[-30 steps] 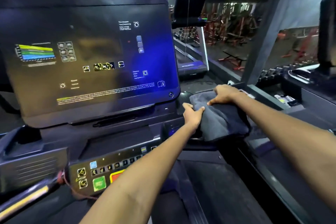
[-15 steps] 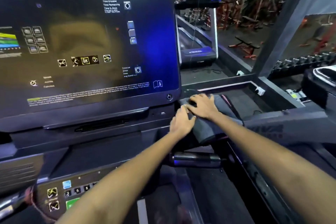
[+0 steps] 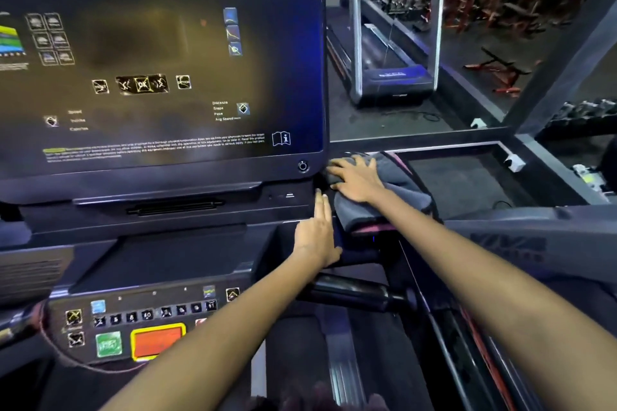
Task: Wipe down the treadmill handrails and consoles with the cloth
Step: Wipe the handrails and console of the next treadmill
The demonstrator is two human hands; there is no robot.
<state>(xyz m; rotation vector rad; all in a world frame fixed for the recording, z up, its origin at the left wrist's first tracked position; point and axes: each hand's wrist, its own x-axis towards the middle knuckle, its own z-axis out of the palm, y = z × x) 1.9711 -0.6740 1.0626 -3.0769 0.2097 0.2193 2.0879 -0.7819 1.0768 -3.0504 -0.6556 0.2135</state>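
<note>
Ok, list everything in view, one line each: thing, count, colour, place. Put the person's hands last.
console screen: one, dark with pale icons, upper left.
button panel: one, black with a green key and an orange key, lower left.
cloth: one, grey with a pink edge, on the treadmill's right side beside the screen's lower right corner.
grip bar: one, black, below the cloth.
second treadmill: one, dark with silver uprights, behind, upper centre.
red gym equipment: several pieces, count unclear, upper right.
left hand: one, fingers straight, flat on the console housing just left of the cloth.
right hand: one, fingers spread, pressing on the cloth.
</note>
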